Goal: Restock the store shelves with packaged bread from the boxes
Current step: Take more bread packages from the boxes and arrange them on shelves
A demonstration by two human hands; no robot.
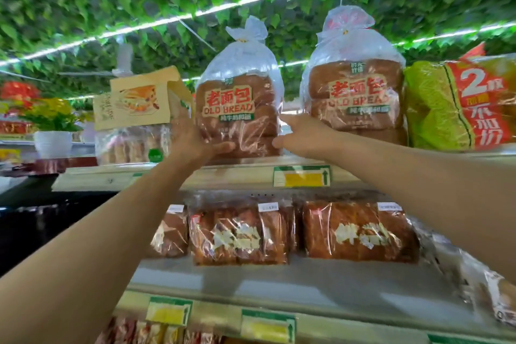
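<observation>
Here, both hands — left hand (pixel 195 139), right hand (pixel 303 135) — clasp the "OLD BREAD" bag (pixel 240 109), fingers spread.

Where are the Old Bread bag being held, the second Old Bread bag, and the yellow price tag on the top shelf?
Held Old Bread bag (pixel 231 109): head view, on its red label.
Second Old Bread bag (pixel 357 95): head view, on its label.
Yellow price tag (pixel 302 178): head view, on its yellow middle.

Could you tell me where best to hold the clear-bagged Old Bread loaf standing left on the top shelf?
Probably by the lower sides of the clear-bagged Old Bread loaf, coming from the front with a hand on each flank. It stands upright and tall, and the knotted plastic top looks too flimsy to steady it.
</observation>
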